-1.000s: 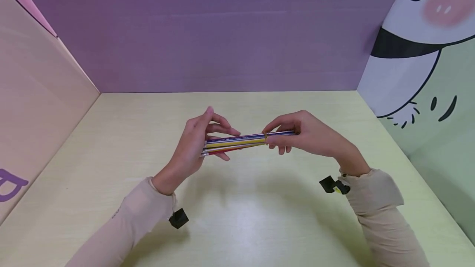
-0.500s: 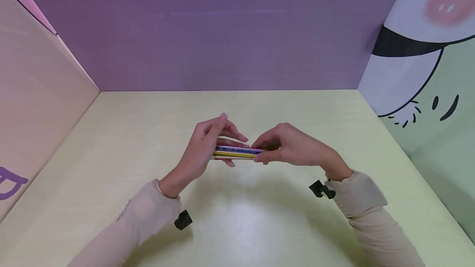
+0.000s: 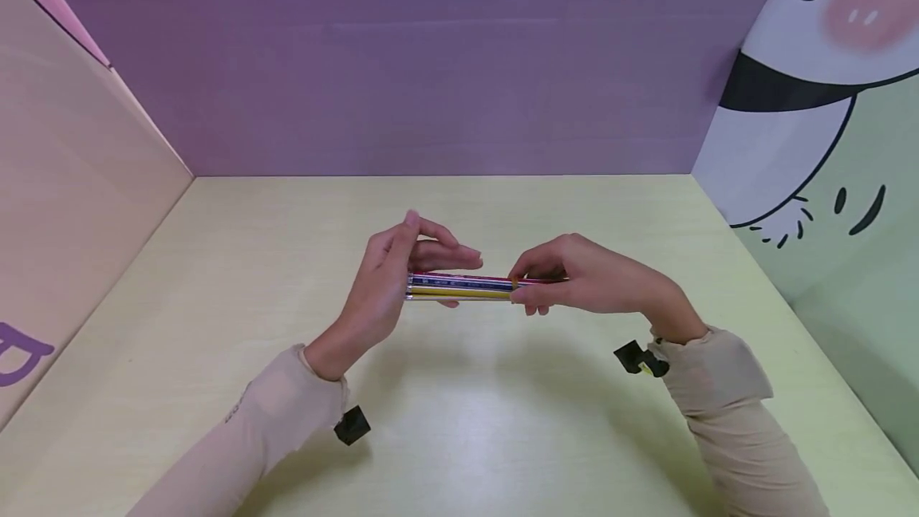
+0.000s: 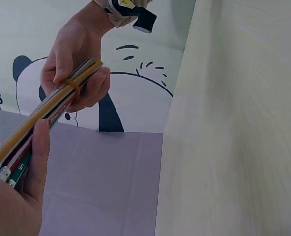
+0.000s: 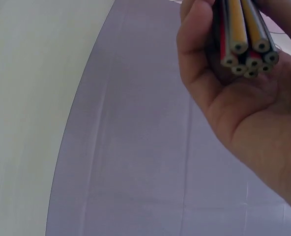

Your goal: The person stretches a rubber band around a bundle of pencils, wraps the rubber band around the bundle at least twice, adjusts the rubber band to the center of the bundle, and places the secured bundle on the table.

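Observation:
A bundle of several pencils, yellow, blue, red and green, is held level above the table. An orange rubber band circles it near the right end. My right hand grips that banded end between thumb and fingers. In the right wrist view the flat, unsharpened pencil ends stick out of the grip, some slightly uneven. My left hand has its palm against the opposite ends, fingers stretched out beside the bundle. Silver-capped ends show there in the left wrist view.
The pale wood table lies beneath both hands. A purple wall stands behind it, a pinkish panel at left, and a green panel with a panda drawing at right. Small black devices sit at both sleeve cuffs.
The right hand moved in toward the left along the bundle, hiding more of it, then drew back right. The left hand shifted slightly right, and the pencils now lie more level.

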Tool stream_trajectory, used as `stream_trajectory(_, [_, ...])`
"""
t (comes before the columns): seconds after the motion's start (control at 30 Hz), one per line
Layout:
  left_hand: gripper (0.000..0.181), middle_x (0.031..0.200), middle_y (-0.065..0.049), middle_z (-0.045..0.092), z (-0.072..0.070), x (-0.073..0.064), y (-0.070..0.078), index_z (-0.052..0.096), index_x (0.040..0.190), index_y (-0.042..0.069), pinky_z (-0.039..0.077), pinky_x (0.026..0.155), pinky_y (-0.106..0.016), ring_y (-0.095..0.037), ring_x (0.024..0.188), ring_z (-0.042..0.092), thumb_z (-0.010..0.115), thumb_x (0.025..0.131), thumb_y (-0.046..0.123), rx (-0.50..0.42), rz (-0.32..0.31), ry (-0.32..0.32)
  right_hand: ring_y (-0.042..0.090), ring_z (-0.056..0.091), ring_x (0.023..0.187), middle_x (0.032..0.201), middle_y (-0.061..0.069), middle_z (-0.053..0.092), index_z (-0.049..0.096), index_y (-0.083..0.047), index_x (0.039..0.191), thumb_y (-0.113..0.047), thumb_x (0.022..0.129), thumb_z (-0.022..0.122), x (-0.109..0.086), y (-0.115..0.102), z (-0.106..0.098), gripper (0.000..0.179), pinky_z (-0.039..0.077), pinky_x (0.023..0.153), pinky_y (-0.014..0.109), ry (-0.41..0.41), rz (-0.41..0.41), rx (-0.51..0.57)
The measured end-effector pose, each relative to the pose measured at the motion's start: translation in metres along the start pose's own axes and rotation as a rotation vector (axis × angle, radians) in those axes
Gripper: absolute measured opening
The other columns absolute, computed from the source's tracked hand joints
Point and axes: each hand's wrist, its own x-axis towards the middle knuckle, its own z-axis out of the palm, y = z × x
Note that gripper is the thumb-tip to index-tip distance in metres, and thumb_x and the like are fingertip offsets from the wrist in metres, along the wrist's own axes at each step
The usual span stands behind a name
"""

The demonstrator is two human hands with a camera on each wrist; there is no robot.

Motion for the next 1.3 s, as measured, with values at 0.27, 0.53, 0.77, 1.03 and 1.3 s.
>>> stream_trajectory(0.27, [0.05,0.115,-0.019,0.071,0.0,-0.003,0.008,0.058,0.122,0.001,0.059,0.068,-0.055,-0.042,0.103,0.068,0.03,0.11,0.041,-0.069,-0.062,-0.109,0.012,0.054,0.065,0.08,-0.003,0.066,0.07,-0.016,0.099,-0.025,0.095,0.07,0.013,-0.002,0.018,0.009,0.045,0.057,0.026,0.069,-0.095,-0.066])
stream_trajectory(0.53, [0.047,0.113,-0.02,0.071,0.001,-0.003,0.01,0.057,0.125,0.003,0.058,0.071,-0.056,-0.04,0.105,0.068,0.03,0.11,0.038,-0.046,-0.059,-0.163,0.011,0.066,0.075,0.088,-0.008,0.071,0.072,-0.019,0.108,-0.035,0.088,0.077,0.007,-0.007,0.012,0.026,0.054,0.069,0.032,0.049,-0.036,-0.084])
stream_trajectory(0.77, [0.044,0.107,-0.021,0.072,-0.001,-0.002,0.009,0.057,0.117,0.002,0.059,0.067,-0.054,-0.041,0.1,0.07,0.031,0.11,0.036,-0.053,-0.05,-0.13,0.011,0.068,0.077,0.086,-0.009,0.071,0.074,-0.021,0.099,-0.03,0.094,0.071,0.0,-0.007,0.005,0.011,0.054,0.07,0.032,0.027,-0.049,-0.115])
stream_trajectory(1.03, [0.046,0.098,-0.019,0.074,0.003,-0.006,-0.002,0.055,0.107,-0.004,0.058,0.061,-0.053,-0.039,0.089,0.072,0.031,0.11,0.036,-0.031,-0.027,-0.076,0.011,0.06,0.066,0.078,-0.01,0.067,0.073,-0.018,0.094,-0.026,0.091,0.075,0.015,-0.004,0.023,0.008,0.047,0.06,0.026,0.06,-0.106,-0.116])
stream_trajectory(1.3, [0.047,0.091,-0.021,0.074,0.008,-0.006,0.006,0.056,0.1,-0.005,0.058,0.061,-0.055,-0.039,0.086,0.072,0.032,0.111,0.033,0.003,-0.002,-0.144,0.007,0.063,0.07,0.084,-0.011,0.07,0.068,-0.014,0.108,-0.032,0.09,0.075,0.011,-0.021,0.034,0.026,0.05,0.061,0.026,0.058,-0.12,-0.085])
